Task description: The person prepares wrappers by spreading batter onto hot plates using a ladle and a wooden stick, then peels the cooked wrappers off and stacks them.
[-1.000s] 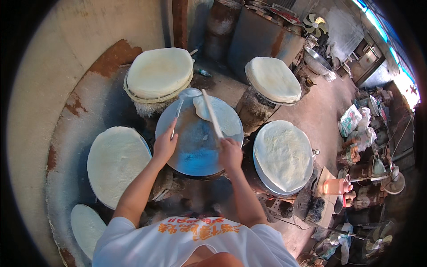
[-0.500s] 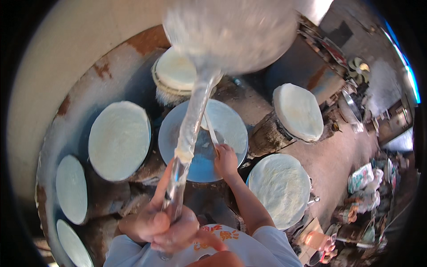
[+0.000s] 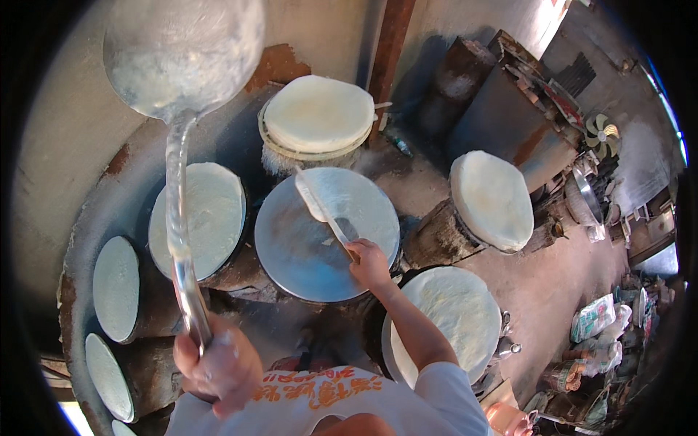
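My left hand (image 3: pixel 218 367) grips the lower end of a long-handled metal ladle (image 3: pixel 178 182), held up high. Its big round bowl at the upper left is smeared with pale batter. In my right hand (image 3: pixel 369 263) is the handle of a flat, pale spatula (image 3: pixel 314 199). The blade lies over the far left part of a round griddle (image 3: pixel 291 261), coated with thin whitish batter and showing a darker patch near the middle. Left of it, partly behind the ladle handle, is another griddle with a pale sheet (image 3: pixel 211 211) on it.
Several coated griddles curve along the left, including one near a low wall (image 3: pixel 116 287). A pale stack (image 3: pixel 318 115) sits on a basket-like stand ahead. At right are a sheet-topped drum (image 3: pixel 492 200) and a batter-covered griddle (image 3: pixel 454 320). A fan (image 3: pixel 602 134) and clutter stand farther right.
The ladle has swung left, off the front of the middle griddle. My right hand's spatula now points more to the far left. The whole view has shifted slightly.
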The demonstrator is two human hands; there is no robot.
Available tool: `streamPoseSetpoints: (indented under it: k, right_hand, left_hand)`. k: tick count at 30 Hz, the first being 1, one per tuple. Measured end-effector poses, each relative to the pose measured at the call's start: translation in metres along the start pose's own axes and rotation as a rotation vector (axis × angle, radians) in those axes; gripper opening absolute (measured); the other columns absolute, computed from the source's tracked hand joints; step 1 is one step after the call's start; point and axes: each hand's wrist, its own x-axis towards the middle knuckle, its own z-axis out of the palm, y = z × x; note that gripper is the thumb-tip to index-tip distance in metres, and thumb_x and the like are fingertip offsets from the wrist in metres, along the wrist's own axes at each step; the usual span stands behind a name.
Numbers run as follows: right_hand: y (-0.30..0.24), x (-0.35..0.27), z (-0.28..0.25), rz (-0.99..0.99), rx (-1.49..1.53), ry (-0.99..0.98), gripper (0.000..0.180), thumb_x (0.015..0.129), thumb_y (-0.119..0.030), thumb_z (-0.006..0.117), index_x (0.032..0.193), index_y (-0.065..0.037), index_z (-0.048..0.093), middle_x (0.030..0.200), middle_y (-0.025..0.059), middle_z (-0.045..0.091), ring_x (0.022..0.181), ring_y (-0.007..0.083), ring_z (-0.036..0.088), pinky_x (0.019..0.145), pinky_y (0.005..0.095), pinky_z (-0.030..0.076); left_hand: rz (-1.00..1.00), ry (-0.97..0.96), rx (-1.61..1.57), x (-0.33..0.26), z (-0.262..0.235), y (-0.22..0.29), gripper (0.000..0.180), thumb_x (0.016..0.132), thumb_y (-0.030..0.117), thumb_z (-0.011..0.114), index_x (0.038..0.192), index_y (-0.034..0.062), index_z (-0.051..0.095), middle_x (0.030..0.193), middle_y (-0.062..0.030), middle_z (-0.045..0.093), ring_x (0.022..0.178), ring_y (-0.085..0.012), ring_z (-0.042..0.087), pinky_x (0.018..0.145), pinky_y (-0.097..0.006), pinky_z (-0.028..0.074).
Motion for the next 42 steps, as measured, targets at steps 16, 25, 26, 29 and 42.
streamPoseSetpoints:
  k: [16,25,26,29,42]
  right_hand:
    - [0.024,0.013,-0.014,-0.168,0.148,-0.2,0.032,0.065,0.001,0.063,0.095,-0.007,0.069,0.098,0.0133,0.066,0.092,0.0332,0.061,0.081,0.0378,0.05]
    - [0.029,0.034,-0.014,-0.252,0.119,-0.215,0.026,0.066,0.001,0.06,0.089,-0.008,0.07,0.095,0.0107,0.066,0.09,0.0303,0.062,0.08,0.0382,0.05]
    - [0.025,0.027,-0.021,-0.248,0.14,-0.279,0.026,0.067,0.001,0.06,0.089,-0.008,0.069,0.093,0.0103,0.066,0.09,0.0296,0.062,0.078,0.0378,0.051]
    - [0.04,0.048,-0.028,-0.028,0.202,-0.347,0.027,0.067,0.0,0.061,0.092,-0.007,0.069,0.094,0.0105,0.066,0.089,0.0275,0.063,0.074,0.0351,0.051]
    - [0.045,0.052,-0.034,-0.023,0.312,-0.426,0.033,0.067,-0.002,0.062,0.098,-0.01,0.07,0.092,0.01,0.066,0.08,0.0227,0.063,0.07,0.0305,0.049]
  left_hand:
    - [0.48,1.039,1.051,-0.021,-0.052,0.013,0.055,0.1,0.013,0.038,0.149,0.023,0.016,0.06,0.003,0.036,0.039,-0.0025,0.031,0.039,-0.018,0.032]
    - [0.378,1.182,1.298,-0.026,-0.078,0.027,0.058,0.098,0.008,0.039,0.15,0.0183,0.014,0.055,0.0037,0.035,0.041,-0.0038,0.032,0.043,-0.021,0.037]
    - [0.4,1.147,1.331,-0.035,-0.08,0.028,0.058,0.098,0.008,0.039,0.15,0.0177,0.014,0.055,0.0038,0.035,0.041,-0.0039,0.032,0.043,-0.022,0.037]
    - [0.351,1.179,1.326,-0.034,-0.088,0.03,0.058,0.098,0.01,0.039,0.15,0.0174,0.014,0.055,0.004,0.035,0.041,-0.0038,0.032,0.043,-0.022,0.037]
    - [0.274,1.174,1.312,-0.034,-0.092,0.031,0.058,0.098,0.008,0.041,0.149,0.0171,0.016,0.056,0.0045,0.037,0.04,-0.0038,0.033,0.045,-0.023,0.039]
